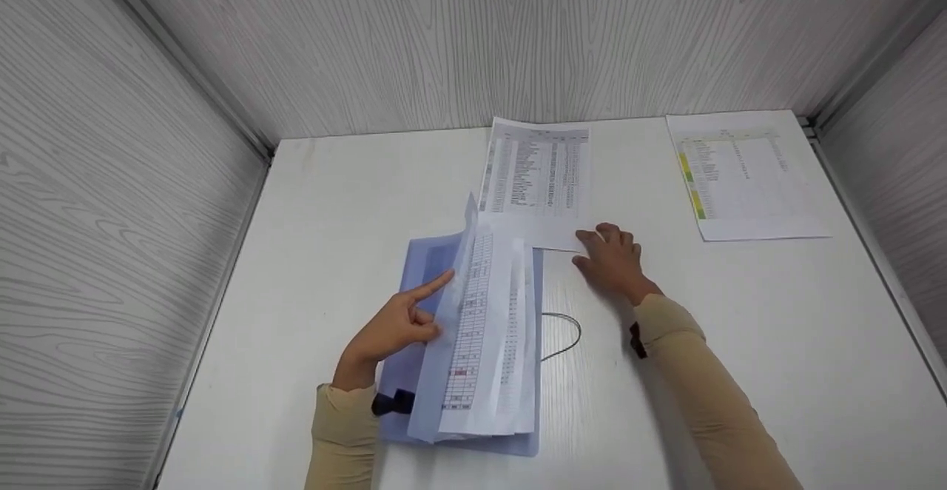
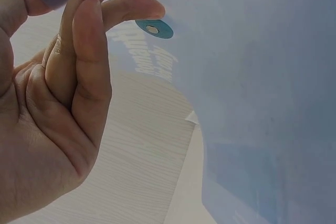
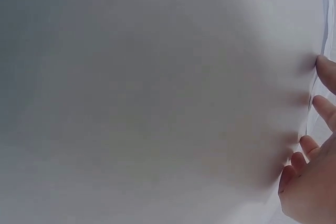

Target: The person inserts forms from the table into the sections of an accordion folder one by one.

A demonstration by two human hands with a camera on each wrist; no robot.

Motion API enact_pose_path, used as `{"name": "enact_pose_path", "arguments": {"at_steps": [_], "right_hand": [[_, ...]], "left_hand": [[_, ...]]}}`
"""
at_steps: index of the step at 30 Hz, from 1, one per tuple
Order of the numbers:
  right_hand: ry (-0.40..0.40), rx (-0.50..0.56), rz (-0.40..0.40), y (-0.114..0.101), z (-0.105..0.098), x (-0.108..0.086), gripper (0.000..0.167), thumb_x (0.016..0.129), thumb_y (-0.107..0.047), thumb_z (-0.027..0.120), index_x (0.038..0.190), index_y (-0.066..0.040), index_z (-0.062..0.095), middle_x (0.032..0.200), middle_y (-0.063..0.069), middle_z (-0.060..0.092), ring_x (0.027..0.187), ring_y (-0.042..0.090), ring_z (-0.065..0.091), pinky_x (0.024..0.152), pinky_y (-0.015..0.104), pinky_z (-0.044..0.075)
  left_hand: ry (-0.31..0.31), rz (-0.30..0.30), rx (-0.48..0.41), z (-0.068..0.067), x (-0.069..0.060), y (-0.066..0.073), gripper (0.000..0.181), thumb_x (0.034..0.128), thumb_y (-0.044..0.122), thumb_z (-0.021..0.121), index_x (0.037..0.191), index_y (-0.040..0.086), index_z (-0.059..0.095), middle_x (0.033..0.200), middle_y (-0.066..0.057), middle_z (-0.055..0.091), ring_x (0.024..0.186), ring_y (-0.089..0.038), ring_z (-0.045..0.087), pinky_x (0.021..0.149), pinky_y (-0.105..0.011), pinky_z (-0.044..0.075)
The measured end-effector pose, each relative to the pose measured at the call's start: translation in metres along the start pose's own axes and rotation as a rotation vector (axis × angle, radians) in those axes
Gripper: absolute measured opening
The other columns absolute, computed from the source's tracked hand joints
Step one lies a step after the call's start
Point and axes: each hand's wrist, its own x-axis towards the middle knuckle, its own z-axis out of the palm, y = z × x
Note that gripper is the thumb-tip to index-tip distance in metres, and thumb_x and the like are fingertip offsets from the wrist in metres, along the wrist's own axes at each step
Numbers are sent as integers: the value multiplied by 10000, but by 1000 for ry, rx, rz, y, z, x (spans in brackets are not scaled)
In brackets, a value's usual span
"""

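In the head view a translucent blue folder (image 1: 536, 442) lies with its front cover (image 1: 436, 371) raised. My left hand (image 1: 392, 331) props that cover from the left, index finger extended and other fingers bent. A teal snap button (image 2: 155, 29) on the cover shows beside a fingertip of the left hand (image 2: 68, 87) in the left wrist view. Printed papers (image 1: 503, 357) fill the folder. Above it lies a printed sheet (image 1: 544, 172), its lower part meeting the papers. My right hand (image 1: 614, 257) has its fingertips at the sheet's lower right corner; whether it grips is unclear.
Another printed sheet (image 1: 755, 179), with yellow and green marks, lies at the back right of the white table (image 1: 296, 253). A thin cord loop (image 1: 577, 331) sticks out right of the folder. Wood-grain panels (image 1: 473, 38) stand behind and on both sides.
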Motion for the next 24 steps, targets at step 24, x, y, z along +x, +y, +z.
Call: {"name": "enact_pose_path", "arguments": {"at_steps": [24], "right_hand": [[-50, -36, 46, 58, -30, -35, 567, 965, -322, 532, 1468, -105, 388, 1541, 191, 266, 1394, 476, 179, 1012, 649, 187]], "left_hand": [[2, -4, -3, 0, 2, -2, 796, 845, -36, 575, 1544, 121, 228, 501, 72, 345, 424, -42, 266, 467, -215, 268]]}}
